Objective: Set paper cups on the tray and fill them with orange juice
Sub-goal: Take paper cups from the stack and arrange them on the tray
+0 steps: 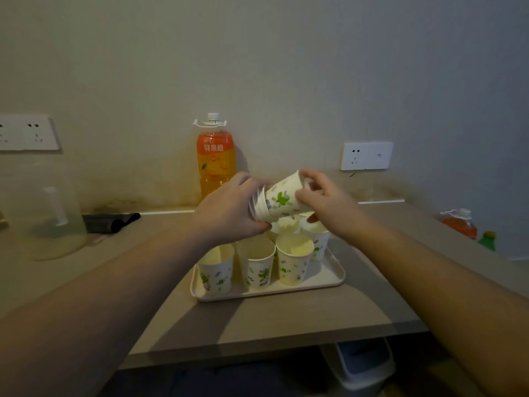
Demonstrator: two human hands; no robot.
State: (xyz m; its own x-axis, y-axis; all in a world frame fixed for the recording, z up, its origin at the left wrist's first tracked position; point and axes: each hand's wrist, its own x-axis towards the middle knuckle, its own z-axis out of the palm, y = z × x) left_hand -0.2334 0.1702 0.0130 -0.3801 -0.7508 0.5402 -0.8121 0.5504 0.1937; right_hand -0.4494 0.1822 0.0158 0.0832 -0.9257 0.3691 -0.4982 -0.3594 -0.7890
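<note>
A cream tray (337, 277) lies on the desk with several white paper cups with green prints standing upright on it, such as the front middle cup (256, 265). Above the tray's far side, a short stack of nested cups (279, 200) is held on its side. My left hand (229, 210) grips the rim end of the stack. My right hand (320, 202) pinches the base end of the outermost cup. A tall orange juice bottle (215, 156) with a white cap stands against the wall behind my hands.
A clear jug (54, 213) and a dark object (110, 222) sit at the left. A smaller orange bottle (459, 223) and a green cap (488, 239) are at the right. A bin (363, 365) stands under the desk's front edge.
</note>
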